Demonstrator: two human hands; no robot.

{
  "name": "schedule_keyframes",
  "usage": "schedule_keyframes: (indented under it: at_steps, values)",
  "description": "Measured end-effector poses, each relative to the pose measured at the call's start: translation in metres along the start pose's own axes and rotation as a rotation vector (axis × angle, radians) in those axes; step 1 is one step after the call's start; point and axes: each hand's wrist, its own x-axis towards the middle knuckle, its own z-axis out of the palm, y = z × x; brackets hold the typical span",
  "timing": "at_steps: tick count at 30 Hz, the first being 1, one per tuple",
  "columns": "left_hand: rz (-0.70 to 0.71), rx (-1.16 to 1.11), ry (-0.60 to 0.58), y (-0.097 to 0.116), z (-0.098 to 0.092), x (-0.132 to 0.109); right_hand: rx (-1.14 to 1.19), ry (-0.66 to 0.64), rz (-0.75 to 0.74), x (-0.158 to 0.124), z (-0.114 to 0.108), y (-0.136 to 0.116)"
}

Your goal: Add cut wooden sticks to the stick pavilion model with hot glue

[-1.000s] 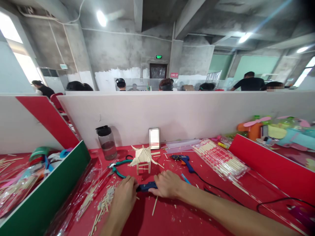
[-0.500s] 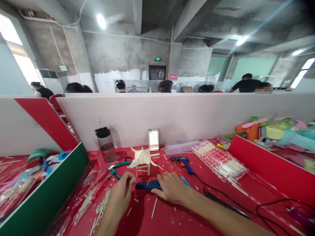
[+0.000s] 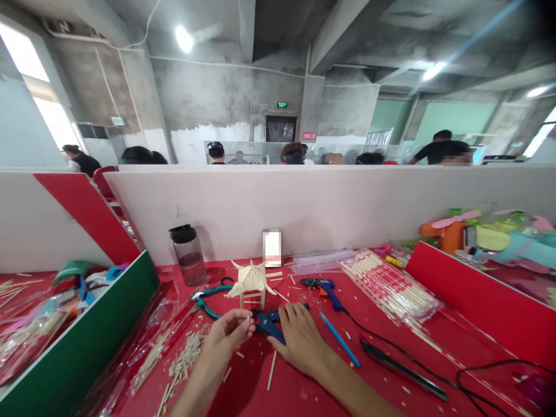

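Fingertips pinched together, my left hand (image 3: 230,333) holds a tiny piece of pale wooden stick (image 3: 248,318) beside a dark blue plier-like tool (image 3: 268,327). My right hand (image 3: 302,336) grips that tool from above; its handles are partly hidden under the fingers. Just behind both hands, a small pavilion model (image 3: 252,278) made of pale sticks stands upright on posts. Teal-handled pliers (image 3: 206,307) lie open to the left of the model. A loose stick (image 3: 271,370) rests on the red table between my forearms.
A blue glue gun (image 3: 324,286), a blue pen (image 3: 341,340) and a black blade-like tool (image 3: 403,370) lie on the right. Bagged sticks (image 3: 391,284) are behind them. A bottle (image 3: 187,255) stands back left. Stick scraps (image 3: 186,353) and a green divider (image 3: 87,341) are on the left.
My left hand has moved slightly right, toward the blue tool, and a small stick end now shows in its fingertips. The blue tool has turned, with its parts spread more apart.
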Motion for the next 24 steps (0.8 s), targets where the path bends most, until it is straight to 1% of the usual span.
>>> schedule_keyframes:
  at_steps: [3, 5, 7, 9, 12, 14, 16, 19, 22, 24]
  values:
    - [-0.036, -0.092, 0.018, -0.004, 0.002, 0.001, 0.055, -0.017, -0.001, -0.001, -0.001, 0.000]
    - [-0.051, -0.126, 0.025, -0.006, 0.004, 0.002, 0.100, -0.019, -0.028, 0.000, -0.010, 0.000]
    - [-0.059, -0.140, 0.027, -0.007, 0.005, 0.004, 0.148, -0.008, -0.059, 0.002, -0.026, 0.003]
    - [-0.054, -0.139, 0.026, -0.008, 0.007, 0.007, 0.179, -0.019, -0.066, 0.006, -0.048, 0.009]
    - [-0.036, -0.119, 0.037, -0.012, 0.011, 0.014, 0.255, -0.114, -0.089, 0.016, -0.082, 0.022]
    - [-0.020, -0.105, 0.056, -0.015, 0.016, 0.021, 0.307, -0.104, -0.098, 0.025, -0.100, 0.031]
    - [0.005, -0.112, 0.085, -0.018, 0.022, 0.029, 0.379, -0.070, -0.077, 0.035, -0.111, 0.036]
    - [0.046, -0.139, 0.126, -0.024, 0.032, 0.041, 0.524, 0.002, -0.070, 0.051, -0.114, 0.037]
    - [0.069, -0.131, 0.151, -0.029, 0.039, 0.050, 0.615, 0.052, -0.091, 0.063, -0.106, 0.032]
    - [0.086, -0.122, 0.156, -0.031, 0.042, 0.054, 0.646, 0.055, -0.100, 0.067, -0.099, 0.028]
